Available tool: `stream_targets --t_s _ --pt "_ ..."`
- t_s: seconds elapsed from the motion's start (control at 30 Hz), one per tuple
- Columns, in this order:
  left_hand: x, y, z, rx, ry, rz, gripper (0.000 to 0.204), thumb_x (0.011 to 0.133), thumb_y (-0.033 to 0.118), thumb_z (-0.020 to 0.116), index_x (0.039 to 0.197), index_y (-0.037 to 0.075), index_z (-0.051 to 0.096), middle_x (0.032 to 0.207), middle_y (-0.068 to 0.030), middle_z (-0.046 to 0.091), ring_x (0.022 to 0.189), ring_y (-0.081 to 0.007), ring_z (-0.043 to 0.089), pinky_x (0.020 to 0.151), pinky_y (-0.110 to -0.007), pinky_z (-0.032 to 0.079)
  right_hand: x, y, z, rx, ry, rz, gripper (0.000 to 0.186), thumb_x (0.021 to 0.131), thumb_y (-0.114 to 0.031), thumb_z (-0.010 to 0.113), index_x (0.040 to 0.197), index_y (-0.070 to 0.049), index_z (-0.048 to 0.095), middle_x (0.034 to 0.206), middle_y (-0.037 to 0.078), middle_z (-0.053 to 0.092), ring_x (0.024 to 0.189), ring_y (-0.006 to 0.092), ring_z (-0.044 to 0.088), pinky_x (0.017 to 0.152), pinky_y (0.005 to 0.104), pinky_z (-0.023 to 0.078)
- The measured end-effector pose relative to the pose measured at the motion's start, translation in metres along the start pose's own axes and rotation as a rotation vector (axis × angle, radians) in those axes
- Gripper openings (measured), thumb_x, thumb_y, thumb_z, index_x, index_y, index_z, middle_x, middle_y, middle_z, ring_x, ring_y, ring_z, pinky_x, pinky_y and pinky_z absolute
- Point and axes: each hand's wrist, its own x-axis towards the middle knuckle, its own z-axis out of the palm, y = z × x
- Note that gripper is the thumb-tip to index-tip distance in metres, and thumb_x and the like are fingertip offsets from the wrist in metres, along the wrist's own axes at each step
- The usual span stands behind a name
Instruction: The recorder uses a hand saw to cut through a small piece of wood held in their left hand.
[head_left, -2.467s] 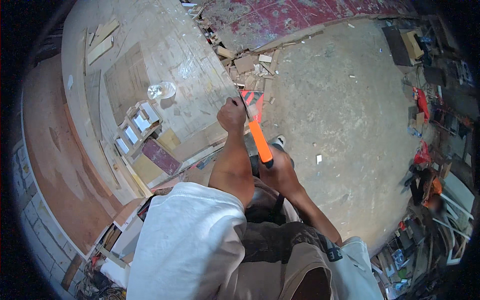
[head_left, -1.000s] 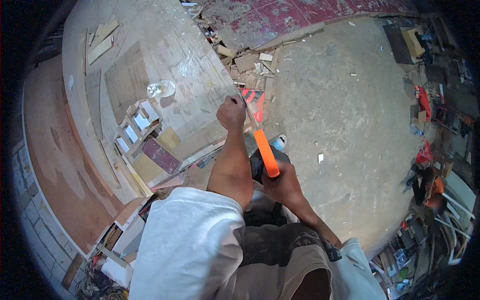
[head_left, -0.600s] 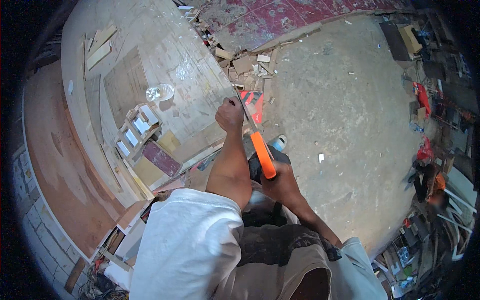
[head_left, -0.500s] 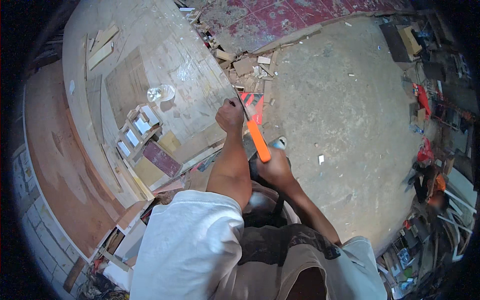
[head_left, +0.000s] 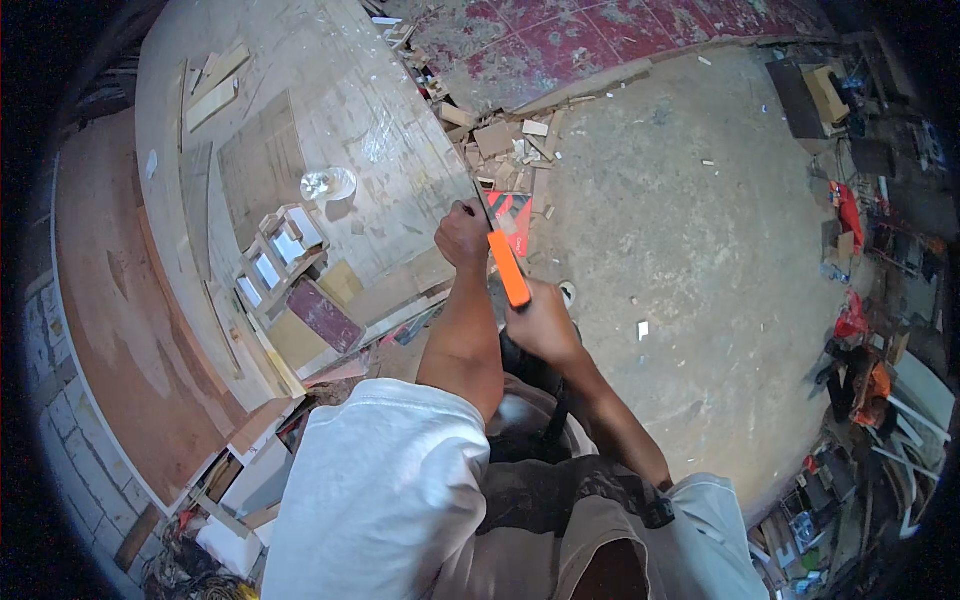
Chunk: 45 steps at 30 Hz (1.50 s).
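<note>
My right hand [head_left: 537,316] grips the orange handle of a hand saw [head_left: 507,265], with the dark blade angled up toward the corner of the pale wooden worktop [head_left: 400,180]. My left hand [head_left: 462,232] is closed at that worktop's edge, just left of the blade; what its fingers hold is too small to name. Beyond the blade, lower down, lies a red and black striped flat item [head_left: 518,218].
A clear plastic container [head_left: 328,184], small frames [head_left: 283,251] and boards [head_left: 325,313] lie on the worktop. Wood offcuts [head_left: 503,145] lie past the corner. Concrete floor [head_left: 680,250] extends rightward to piled scrap and orange items [head_left: 875,390]. A reddish board [head_left: 130,310] is far left.
My right hand and the saw handle have moved up and forward toward my left hand, after being drawn lower a second ago. My left hand stays at the worktop edge.
</note>
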Motion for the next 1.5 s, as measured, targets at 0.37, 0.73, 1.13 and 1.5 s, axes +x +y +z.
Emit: stream_targets --t_s 0.37,0.73,1.13,1.5 --pt "-0.003 -0.002 0.000 -0.010 -0.028 -0.045 0.038 0.085 0.031 0.049 0.071 0.003 0.069 0.068 -0.0243 0.064 0.065 -0.0395 0.065 0.067 -0.048 0.051 -0.006 -0.006 -0.003 0.002 0.012 0.025 0.008 0.073 0.000 0.059 0.073 0.004 0.053 0.065 0.023 0.054 0.065 0.0423 0.058 0.059 0.0398 0.047" --pt "0.000 -0.007 0.003 -0.041 -0.084 -0.078 0.038 0.085 0.034 0.050 0.076 0.002 0.070 0.073 -0.0230 0.066 0.069 -0.0405 0.065 0.068 -0.048 0.051 0.002 0.005 0.004 0.027 0.012 -0.063 0.010 0.075 -0.002 0.056 0.070 0.004 0.050 0.064 0.025 0.053 0.066 0.0446 0.058 0.055 0.0427 0.044" --pt "-0.001 -0.010 0.005 -0.038 -0.046 -0.065 0.035 0.084 0.029 0.050 0.072 0.003 0.070 0.069 -0.0243 0.065 0.065 -0.0391 0.066 0.067 -0.047 0.052 -0.010 -0.002 -0.002 0.055 0.006 -0.019 0.008 0.076 -0.001 0.055 0.071 0.003 0.050 0.062 0.022 0.051 0.057 0.0359 0.055 0.054 0.0392 0.042" --pt "0.001 0.000 -0.001 -0.024 -0.031 -0.039 0.036 0.085 0.030 0.050 0.073 0.003 0.070 0.069 -0.0241 0.065 0.065 -0.0397 0.065 0.067 -0.047 0.052 0.004 0.009 0.003 -0.015 -0.005 -0.071 0.005 0.073 0.003 0.057 0.076 0.004 0.054 0.071 0.025 0.056 0.070 0.0443 0.057 0.059 0.0423 0.045"
